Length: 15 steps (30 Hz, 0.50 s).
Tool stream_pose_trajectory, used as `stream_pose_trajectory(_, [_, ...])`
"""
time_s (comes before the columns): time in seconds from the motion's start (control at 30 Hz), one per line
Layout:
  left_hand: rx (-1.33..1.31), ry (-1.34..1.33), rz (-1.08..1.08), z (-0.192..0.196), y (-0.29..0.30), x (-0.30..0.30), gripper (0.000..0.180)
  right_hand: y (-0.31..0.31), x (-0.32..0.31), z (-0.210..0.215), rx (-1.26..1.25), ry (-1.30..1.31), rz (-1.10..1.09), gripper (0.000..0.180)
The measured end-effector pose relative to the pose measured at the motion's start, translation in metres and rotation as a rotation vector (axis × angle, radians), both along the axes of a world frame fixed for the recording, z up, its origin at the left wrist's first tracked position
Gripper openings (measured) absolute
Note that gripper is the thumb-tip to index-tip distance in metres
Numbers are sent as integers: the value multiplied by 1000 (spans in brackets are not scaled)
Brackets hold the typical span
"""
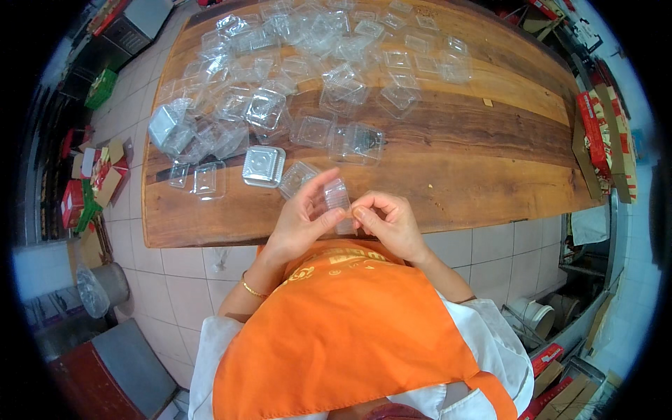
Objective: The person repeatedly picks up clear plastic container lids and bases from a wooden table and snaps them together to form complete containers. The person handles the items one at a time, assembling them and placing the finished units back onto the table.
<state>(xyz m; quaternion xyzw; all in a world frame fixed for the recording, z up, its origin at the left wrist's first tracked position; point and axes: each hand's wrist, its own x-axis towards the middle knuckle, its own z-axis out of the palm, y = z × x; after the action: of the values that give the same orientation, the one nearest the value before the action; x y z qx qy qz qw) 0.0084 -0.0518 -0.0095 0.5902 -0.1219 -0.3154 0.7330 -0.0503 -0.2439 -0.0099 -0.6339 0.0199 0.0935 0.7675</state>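
Note:
My left hand point(301, 220) holds a small clear plastic container point(337, 197) upright at the near edge of the table, the thumb on one side and the fingers behind it. My right hand point(388, 220) has its thumb and forefinger pinched at the container's right edge; the other fingers are curled. Just beyond my left hand a nested stack of clear containers point(264, 166) lies on the wood, with a single open clear container point(299, 178) beside it. Another, larger nested stack point(171, 129) rests at the left.
Loose clear containers point(266, 108) are heaped over the far and left parts of the wooden table point(483, 164). A dark flat strip point(164, 173) pokes out under them. Red cartons point(595, 133) stand at the right edge. Green crates point(103, 89) and a metal pot point(112, 283) are on the left.

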Motion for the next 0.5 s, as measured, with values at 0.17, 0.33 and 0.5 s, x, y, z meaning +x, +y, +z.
stream_pose_trajectory(0.17, [-30,78,-57,-1,1,2,65,-1,0,0,42,41,14,11])
stream_pose_trajectory(0.33, [-24,83,-55,0,1,2,63,-2,1,0,-21,-34,20,12])
stream_pose_trajectory(0.5, [-55,70,-53,-6,2,2,63,0,0,0,-18,-16,1,11])
